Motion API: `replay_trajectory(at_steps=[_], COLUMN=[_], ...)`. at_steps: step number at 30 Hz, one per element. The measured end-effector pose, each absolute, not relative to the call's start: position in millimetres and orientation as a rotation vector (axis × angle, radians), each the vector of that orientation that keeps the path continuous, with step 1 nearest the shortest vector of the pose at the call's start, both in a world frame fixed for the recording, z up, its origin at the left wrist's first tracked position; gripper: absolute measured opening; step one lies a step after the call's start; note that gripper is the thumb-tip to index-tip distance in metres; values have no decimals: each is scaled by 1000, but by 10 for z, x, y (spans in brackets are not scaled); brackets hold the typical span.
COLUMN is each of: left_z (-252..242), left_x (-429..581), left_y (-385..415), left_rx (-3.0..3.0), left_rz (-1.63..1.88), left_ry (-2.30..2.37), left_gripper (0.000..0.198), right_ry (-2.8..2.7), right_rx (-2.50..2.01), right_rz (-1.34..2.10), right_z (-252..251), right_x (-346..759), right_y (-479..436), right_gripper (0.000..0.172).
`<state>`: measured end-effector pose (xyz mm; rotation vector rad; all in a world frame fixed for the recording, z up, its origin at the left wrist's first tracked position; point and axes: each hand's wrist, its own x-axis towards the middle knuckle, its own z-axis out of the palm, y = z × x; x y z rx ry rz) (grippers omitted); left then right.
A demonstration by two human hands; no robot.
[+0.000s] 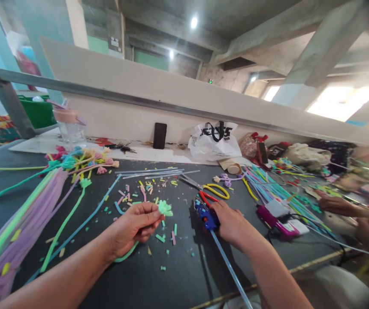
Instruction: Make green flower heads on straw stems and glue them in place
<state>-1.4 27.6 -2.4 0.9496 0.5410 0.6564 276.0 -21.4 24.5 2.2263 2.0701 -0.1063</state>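
My left hand [136, 225] is closed, pinching a mint-green chenille stem with a fluffy flower-like tip [165, 208] above the dark table. The stem's tail curves out below the palm. My right hand [232, 221] is wrapped around the right side of a blue hot glue gun [206, 216]; its fingers are mostly hidden. A long clear glue stick [228, 266] runs from the back of the gun past the table edge. Red handles [207, 197] of some tool show right by my right fingertips. Beyond them, yellow-handled scissors [204, 185] lie with their blades apart.
Cut chenille bits [160, 237] litter the table [133, 283]. Purple and green chenille stems [39, 206] lie left, more stems [264, 189] right. Several glue sticks [158, 172], a phone [160, 135], a white bag [215, 141] and a cup [69, 124] are behind. Another person's hand [339, 204] is at right.
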Motion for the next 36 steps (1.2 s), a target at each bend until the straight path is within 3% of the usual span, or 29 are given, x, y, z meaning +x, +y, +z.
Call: replay_trajectory(at_steps=[7, 13, 18, 22, 29, 33, 36], left_z=[-26, 4, 31, 60, 83, 23, -6], left_x=[-6, -13, 8, 33, 29, 21, 17], left_y=[280, 251, 232, 212, 138, 110, 115], left_rx=[984, 1030, 1110, 1336, 1956, 2131, 2162], left_rz=[677, 699, 737, 856, 1100, 1104, 1077], left_ry=[529, 516, 568, 688, 800, 766, 757], left_gripper=[22, 23, 25, 24, 18, 15, 13], right_ry=[2061, 2518, 2904, 2923, 2725, 2651, 2584], right_rx=[2143, 2209, 2388, 2570, 2361, 2315, 2285], right_rz=[-210, -103, -283, -716, -1941, -2104, -2159], right_z=[452, 664, 633, 440, 338, 343, 349], right_x=[2759, 2282, 1874, 1788, 1788, 1787, 1800], right_y=[-192, -377, -425, -375, -344, -370, -385], right_gripper=[64, 34, 22, 24, 40, 51, 46])
